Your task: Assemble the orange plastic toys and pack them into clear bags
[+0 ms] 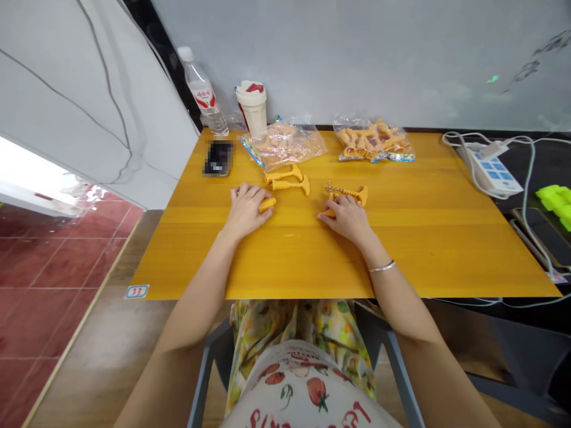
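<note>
My left hand (245,208) rests on the orange-yellow wooden tabletop (423,238), its fingers curled around a short yellow plastic piece (266,205). My right hand (348,217) lies a little to the right, with another yellow plastic piece (328,213) mostly hidden under its fingers. Just beyond my left hand lie two yellow plunger-shaped plastic parts (289,179). A similar yellow part with a small metal fitting (348,192) lies just beyond my right hand. Two clear bags of yellow plastic parts (283,145) (372,141) lie farther back.
A dark phone (218,157), a water bottle (203,89) and a white cup (252,110) stand at the far left of the table. Beyond the right edge are a white power strip (488,172), loose cables and a bright green object (555,202).
</note>
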`<state>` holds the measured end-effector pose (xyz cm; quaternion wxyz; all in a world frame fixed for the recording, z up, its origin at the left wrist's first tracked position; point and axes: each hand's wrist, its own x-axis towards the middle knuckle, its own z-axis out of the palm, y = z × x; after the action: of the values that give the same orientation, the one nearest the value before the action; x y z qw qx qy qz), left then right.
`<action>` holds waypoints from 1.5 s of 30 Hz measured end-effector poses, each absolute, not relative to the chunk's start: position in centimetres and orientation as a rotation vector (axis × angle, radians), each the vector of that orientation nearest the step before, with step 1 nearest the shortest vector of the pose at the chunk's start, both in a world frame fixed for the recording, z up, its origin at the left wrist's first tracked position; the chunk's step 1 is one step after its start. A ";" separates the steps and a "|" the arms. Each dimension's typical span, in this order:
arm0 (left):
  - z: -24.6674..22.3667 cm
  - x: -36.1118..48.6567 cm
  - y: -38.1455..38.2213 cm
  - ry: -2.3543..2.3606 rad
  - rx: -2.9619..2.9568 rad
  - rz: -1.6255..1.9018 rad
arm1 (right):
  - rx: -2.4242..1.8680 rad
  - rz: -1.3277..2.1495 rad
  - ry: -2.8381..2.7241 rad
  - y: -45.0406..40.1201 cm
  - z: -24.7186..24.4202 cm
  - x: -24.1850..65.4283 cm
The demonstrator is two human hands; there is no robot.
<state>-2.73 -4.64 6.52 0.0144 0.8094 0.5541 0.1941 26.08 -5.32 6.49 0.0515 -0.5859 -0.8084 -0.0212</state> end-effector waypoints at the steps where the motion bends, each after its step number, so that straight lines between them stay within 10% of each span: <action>1: 6.6 -2.8 -4.7 1.716 2.524 0.587 | -1.784 -0.064 -2.460 -5.3 6.5 26.1; 45: 6.2 -4.5 -4.2 1.685 2.490 0.323 | -1.832 -0.065 -2.447 -5.3 6.9 26.8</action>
<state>-4.52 -4.19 6.17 0.0588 0.8220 0.5563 0.1065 26.77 -5.30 6.85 0.0419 -0.5985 -0.7997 -0.0212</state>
